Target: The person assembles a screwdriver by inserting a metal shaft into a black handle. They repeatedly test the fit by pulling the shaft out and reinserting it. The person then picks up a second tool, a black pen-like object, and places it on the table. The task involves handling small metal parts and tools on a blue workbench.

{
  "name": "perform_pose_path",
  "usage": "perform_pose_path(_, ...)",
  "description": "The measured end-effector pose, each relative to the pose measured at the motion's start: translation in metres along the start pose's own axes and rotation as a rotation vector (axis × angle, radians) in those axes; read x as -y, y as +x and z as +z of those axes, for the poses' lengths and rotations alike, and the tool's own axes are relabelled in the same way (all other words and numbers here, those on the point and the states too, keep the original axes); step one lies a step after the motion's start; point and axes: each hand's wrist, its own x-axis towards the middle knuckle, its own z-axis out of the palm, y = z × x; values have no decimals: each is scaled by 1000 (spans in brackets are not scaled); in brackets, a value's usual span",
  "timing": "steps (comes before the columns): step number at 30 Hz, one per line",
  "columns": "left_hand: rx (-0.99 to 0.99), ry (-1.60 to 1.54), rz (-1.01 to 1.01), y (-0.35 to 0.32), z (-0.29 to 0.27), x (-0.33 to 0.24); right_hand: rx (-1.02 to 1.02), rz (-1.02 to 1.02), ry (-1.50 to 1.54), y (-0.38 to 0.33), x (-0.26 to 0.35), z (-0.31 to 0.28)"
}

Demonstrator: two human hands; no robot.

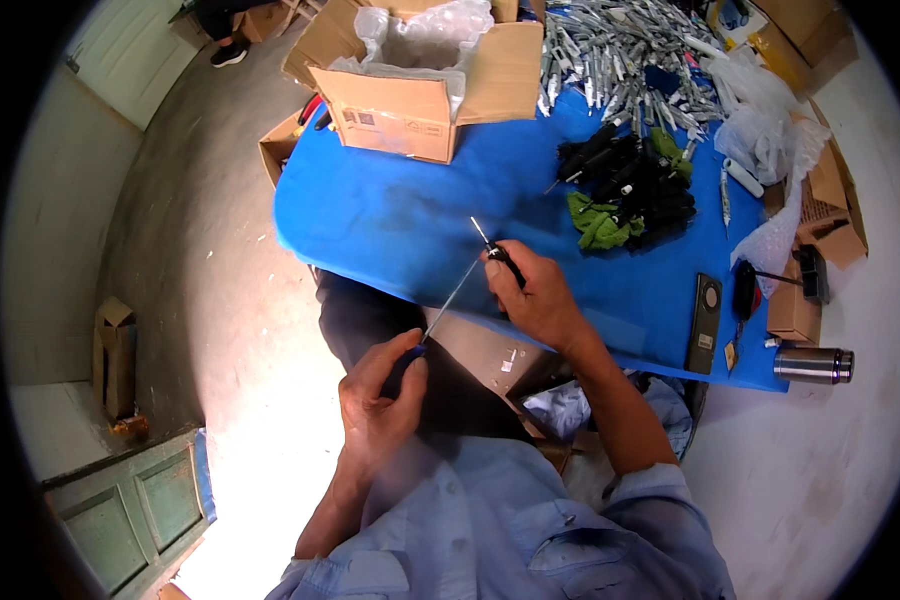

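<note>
My left hand (378, 400) is closed around the dark blue handle of a screwdriver (452, 300). Its thin metal shaft slants up and to the right, and the tip meets the fingers of my right hand (538, 295). That hand grips a small black piece (506, 264) with a thin metal rod sticking out of its far end; its exact kind is unclear. Both hands are near the front edge of the blue-covered table (400, 215). Beyond my right hand lies a heap of black pieces (620, 185), some with thin metal ends, and crumpled green cloth (602, 226).
An open cardboard box (385, 112) with a plastic liner stands at the back left. Several slim silver-grey pieces (625, 60) are piled at the back. On the right are bubble wrap (770, 225), a dark phone-like device (705, 322) and a steel flask (813, 365).
</note>
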Motion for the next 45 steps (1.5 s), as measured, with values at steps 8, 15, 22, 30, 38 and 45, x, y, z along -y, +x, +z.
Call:
perform_pose_path(8, -12, 71, 23, -7, 4, -2, -58, -142, -173, -2, 10, 7)
perform_pose_path(15, -25, 32, -5, -10, -2, 0, -23, -223, -274, 0, 8, 10)
perform_pose_path(22, -27, 71, 40, -8, -4, 3, 8, -240, -274, 5, 8, 12)
perform_pose_path(30, -44, 120, 137, -6, -2, 5, -13, -234, -283, 3, 10, 12)
perform_pose_path(38, -41, 133, 128, -6, -2, 1, -32, -240, -290, 2, 11, 12)
perform_pose_path(45, -32, 135, 121, -8, -2, 2, -44, -275, -308, 2, 10, 14)
